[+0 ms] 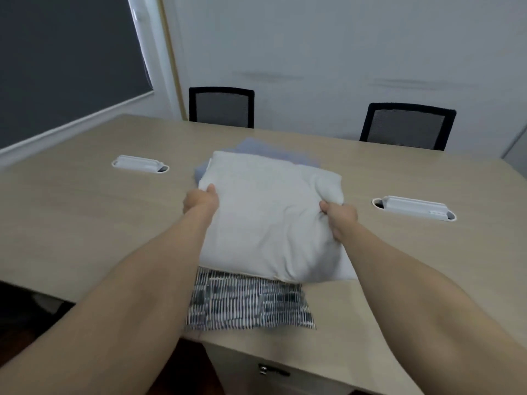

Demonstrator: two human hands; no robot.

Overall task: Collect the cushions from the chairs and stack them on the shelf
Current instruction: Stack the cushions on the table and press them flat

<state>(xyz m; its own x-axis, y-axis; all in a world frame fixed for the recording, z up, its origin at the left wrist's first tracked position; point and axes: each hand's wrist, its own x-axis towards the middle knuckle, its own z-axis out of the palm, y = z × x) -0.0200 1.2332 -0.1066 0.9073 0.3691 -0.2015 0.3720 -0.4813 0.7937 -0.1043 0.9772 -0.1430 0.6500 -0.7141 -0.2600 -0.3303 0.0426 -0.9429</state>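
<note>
Two hands gripping white cushion (268, 218) sides

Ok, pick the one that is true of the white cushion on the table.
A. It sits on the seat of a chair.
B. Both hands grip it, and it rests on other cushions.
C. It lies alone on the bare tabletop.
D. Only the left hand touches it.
B: the left hand and right hand each grip a side of the white cushion, which lies over a patterned cushion and a blue cushion.
</note>
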